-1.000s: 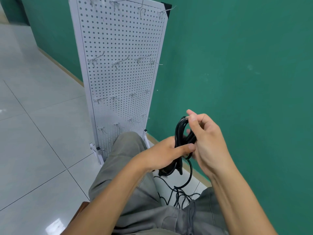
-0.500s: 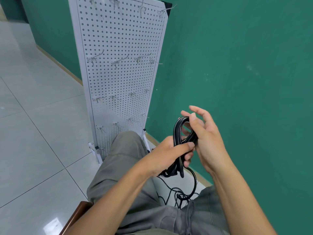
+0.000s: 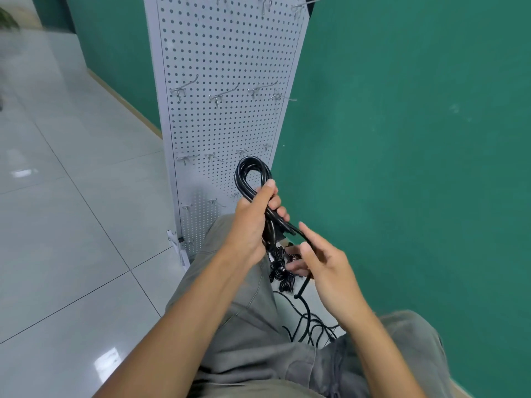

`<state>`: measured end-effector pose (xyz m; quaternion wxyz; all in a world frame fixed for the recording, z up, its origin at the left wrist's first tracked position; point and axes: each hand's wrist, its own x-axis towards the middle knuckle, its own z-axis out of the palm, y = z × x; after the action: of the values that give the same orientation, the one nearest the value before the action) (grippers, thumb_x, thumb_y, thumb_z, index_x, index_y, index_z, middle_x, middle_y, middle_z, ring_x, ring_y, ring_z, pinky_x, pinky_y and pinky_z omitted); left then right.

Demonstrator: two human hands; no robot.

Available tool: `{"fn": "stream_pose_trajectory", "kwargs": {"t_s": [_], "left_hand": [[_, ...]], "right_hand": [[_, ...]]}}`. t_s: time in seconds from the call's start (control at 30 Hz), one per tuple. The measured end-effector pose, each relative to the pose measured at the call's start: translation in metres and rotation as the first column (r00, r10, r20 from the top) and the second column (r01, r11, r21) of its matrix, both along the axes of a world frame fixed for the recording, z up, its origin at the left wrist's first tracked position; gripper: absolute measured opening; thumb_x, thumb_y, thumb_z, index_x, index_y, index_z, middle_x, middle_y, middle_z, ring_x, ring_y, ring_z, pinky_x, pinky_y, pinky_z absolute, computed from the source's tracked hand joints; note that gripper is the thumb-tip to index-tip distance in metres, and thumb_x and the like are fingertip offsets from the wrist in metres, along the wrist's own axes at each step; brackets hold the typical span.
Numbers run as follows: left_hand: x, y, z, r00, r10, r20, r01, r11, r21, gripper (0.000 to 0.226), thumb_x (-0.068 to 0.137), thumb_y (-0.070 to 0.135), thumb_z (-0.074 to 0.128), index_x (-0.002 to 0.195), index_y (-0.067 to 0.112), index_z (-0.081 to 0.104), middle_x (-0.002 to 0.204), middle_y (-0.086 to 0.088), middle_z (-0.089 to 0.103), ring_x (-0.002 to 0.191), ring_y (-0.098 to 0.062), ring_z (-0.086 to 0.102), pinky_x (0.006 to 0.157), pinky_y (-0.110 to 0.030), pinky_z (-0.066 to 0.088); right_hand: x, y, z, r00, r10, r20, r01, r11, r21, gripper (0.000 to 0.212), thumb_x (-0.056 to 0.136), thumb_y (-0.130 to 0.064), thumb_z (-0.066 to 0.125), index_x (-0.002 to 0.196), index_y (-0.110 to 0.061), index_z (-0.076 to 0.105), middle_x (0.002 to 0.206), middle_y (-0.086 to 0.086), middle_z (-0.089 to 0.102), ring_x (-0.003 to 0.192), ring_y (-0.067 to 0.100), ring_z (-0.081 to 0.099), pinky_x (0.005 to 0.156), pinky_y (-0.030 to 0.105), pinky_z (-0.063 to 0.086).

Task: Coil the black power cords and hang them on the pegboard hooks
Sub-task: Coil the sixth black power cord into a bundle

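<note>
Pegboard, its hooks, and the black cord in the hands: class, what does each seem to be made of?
Pegboard: probably sheet metal painted matt pale grey, judging by its thin rigid panel and even punched holes.
Hooks: bare silvery metal wire, thin and glinting.
Black cord: flexible, likely rubber or plastic sheathing, semi-gloss, with light streaks along its bends.

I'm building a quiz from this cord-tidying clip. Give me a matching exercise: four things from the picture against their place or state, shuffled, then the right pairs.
Things:
1. coiled cord
2. left hand
3. pegboard hooks
4. loose cords

States:
A. bare, nothing hanging on them
B. lying tangled on the floor between the legs
C. looped, its top rising above the fist
D. closed around the bundle

Pairs: 1-C, 2-D, 3-A, 4-B
</note>
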<state>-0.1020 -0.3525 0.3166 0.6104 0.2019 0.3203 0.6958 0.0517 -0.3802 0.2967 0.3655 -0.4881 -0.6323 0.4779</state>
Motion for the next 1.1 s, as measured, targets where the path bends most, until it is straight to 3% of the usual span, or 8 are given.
{"fn": "stream_pose_trajectory", "kwargs": {"t_s": [0.23,0.37,0.53,0.67,0.77,0.87,0.97,1.1], "left_hand": [[-0.008,0.003,0.001,0.970,0.031,0.243,-0.020,0.999,-0.045,0.025,0.104,0.027,0.060,0.081,0.017,0.057,0.059,0.007,0.042,0.049,-0.008,0.046,0.056,-0.023,0.048],[-0.005,0.001,0.004,0.966,-0.048,0.254,0.051,0.999,-0.004,0.024,0.105,0.027,0.056,0.083,0.016,0.057,0.059,0.008,0.042,0.051,-0.008,0.050,0.058,-0.024,0.052],[-0.003,0.001,0.002,0.961,0.075,0.265,-0.068,0.997,-0.036,0.024,0.107,0.024,0.054,0.084,0.015,0.053,0.061,0.005,0.047,0.059,-0.011,0.059,0.068,-0.027,0.058],[-0.004,0.006,-0.003,0.970,0.232,0.066,-0.226,0.971,-0.081,0.032,0.106,0.024,0.056,0.075,0.017,0.049,0.060,0.004,0.043,0.052,-0.012,0.046,0.062,-0.028,0.045],[-0.002,0.006,-0.007,0.961,0.277,-0.018,-0.278,0.958,-0.071,0.035,0.106,0.024,0.056,0.073,0.017,0.048,0.061,0.003,0.043,0.052,-0.013,0.044,0.059,-0.028,0.041],[0.002,0.006,-0.010,0.957,0.286,-0.050,-0.289,0.954,-0.082,0.035,0.106,0.025,0.055,0.073,0.017,0.048,0.060,0.004,0.044,0.052,-0.013,0.045,0.059,-0.030,0.040],[0.008,0.005,-0.011,0.945,0.301,-0.129,-0.312,0.947,-0.076,0.035,0.106,0.025,0.054,0.073,0.017,0.047,0.058,0.005,0.044,0.050,-0.013,0.047,0.058,-0.032,0.039],[0.014,0.003,-0.012,0.908,0.271,-0.320,-0.300,0.953,-0.042,0.039,0.106,0.023,0.053,0.068,0.016,0.045,0.053,0.005,0.044,0.050,-0.014,0.049,0.053,-0.028,0.040]], "right_hand": [[-0.009,0.004,-0.011,0.987,-0.157,-0.036,0.156,0.987,-0.033,0.031,0.107,-0.009,0.047,0.119,-0.029,0.067,0.082,0.007,0.077,0.054,0.015,0.061,0.075,0.055,0.056],[-0.009,0.011,-0.008,0.964,-0.266,0.001,0.266,0.962,-0.070,0.019,0.104,-0.011,0.055,0.110,-0.008,0.073,0.077,0.008,0.076,0.044,0.013,0.051,0.053,0.035,0.054],[-0.009,0.005,-0.003,0.944,-0.056,0.324,0.053,0.998,0.018,0.024,0.103,-0.017,0.056,0.096,-0.014,0.078,0.071,-0.003,0.074,0.043,0.005,0.043,0.052,0.019,0.042],[-0.007,-0.002,0.007,0.895,0.018,0.445,-0.060,0.995,0.082,0.019,0.100,-0.013,0.057,0.103,0.001,0.069,0.070,-0.006,0.070,0.053,0.005,0.041,0.059,0.026,0.041],[-0.008,-0.008,0.022,0.867,0.099,0.489,-0.152,0.986,0.069,0.031,0.098,-0.018,0.060,0.111,0.010,0.056,0.077,0.020,0.064,0.058,0.014,0.041,0.064,0.042,0.048],[-0.006,-0.014,0.037,0.843,0.168,0.511,-0.220,0.974,0.044,0.033,0.097,-0.020,0.062,0.112,0.009,0.057,0.080,0.025,0.062,0.056,0.014,0.045,0.070,0.044,0.054],[-0.001,-0.018,0.048,0.881,0.288,0.376,-0.294,0.955,-0.043,0.032,0.097,-0.014,0.066,0.116,0.011,0.057,0.070,0.006,0.061,0.057,0.009,0.056,0.069,0.032,0.054],[0.006,-0.018,0.061,0.863,0.402,0.306,-0.387,0.915,-0.113,0.029,0.099,-0.008,0.064,0.127,-0.001,0.062,0.081,-0.011,0.066,0.068,0.010,0.053,0.071,0.020,0.048]]}}
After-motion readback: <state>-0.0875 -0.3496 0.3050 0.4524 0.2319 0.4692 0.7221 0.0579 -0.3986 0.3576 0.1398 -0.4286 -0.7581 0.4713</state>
